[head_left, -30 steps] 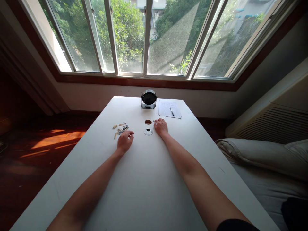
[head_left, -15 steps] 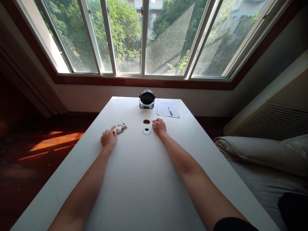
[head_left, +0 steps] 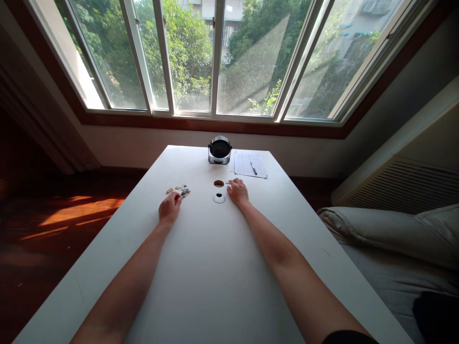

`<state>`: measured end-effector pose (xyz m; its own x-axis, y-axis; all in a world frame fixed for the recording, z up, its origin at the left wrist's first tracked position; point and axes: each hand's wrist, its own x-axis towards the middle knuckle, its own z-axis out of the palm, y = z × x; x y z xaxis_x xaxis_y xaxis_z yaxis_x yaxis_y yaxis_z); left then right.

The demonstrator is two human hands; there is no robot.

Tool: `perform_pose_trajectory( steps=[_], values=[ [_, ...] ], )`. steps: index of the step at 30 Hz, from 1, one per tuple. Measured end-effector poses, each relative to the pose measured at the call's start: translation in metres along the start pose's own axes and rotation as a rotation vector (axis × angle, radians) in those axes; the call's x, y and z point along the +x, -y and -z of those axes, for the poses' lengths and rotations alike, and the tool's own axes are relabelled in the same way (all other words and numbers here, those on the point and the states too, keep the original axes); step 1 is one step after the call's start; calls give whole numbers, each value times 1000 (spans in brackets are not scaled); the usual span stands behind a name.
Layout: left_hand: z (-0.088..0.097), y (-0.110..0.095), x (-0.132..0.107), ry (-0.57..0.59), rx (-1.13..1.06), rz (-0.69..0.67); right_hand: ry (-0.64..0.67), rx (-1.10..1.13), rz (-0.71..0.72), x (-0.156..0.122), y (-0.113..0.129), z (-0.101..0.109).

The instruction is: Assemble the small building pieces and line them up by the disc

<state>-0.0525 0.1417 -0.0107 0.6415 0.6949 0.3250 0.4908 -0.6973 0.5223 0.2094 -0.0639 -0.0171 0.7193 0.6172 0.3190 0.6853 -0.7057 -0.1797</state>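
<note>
My left hand point(head_left: 169, 207) lies on the white table point(head_left: 215, 267) with its fingers curled. Its fingertips touch the near edge of a little heap of small tan and dark pieces point(head_left: 181, 191); whatever is inside the fingers is hidden. My right hand point(head_left: 238, 192) rests palm down, its fingers bent together, beside a round hole in the table point(head_left: 218, 183). A small tan piece point(head_left: 228, 182) sticks out from its fingertips. A round white cap point(head_left: 219, 198) lies just in front of the hole, between my two hands.
A small black and silver round device point(head_left: 220, 149) stands at the table's far edge. Next to it lies a sheet of paper point(head_left: 247, 162) with a pen point(head_left: 253, 167) on it. A bed with a pillow point(head_left: 387, 234) is on the right, and windows run along the far wall.
My left hand swung left from beside the cap to the near side of the heap, then came back right to its edge with the fingers curled. The right hand stayed put.
</note>
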Motion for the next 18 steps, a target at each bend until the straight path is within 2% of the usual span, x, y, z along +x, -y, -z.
perform_pose_trajectory(
  steps=[6, 10, 12, 18],
  values=[
    [-9, -17, -11, 5, -233, -104, -41, 47, 47, -22, 8, 10],
    [-19, -32, -22, 101, -443, -180, -60, 140, 122, -45, 18, 16],
    [-27, -39, -26, 167, -548, -186, -33, 227, 105, -57, 25, 16],
    [-53, -50, -23, 257, -898, -104, 0, 627, 62, -78, 43, 8]
  ],
)
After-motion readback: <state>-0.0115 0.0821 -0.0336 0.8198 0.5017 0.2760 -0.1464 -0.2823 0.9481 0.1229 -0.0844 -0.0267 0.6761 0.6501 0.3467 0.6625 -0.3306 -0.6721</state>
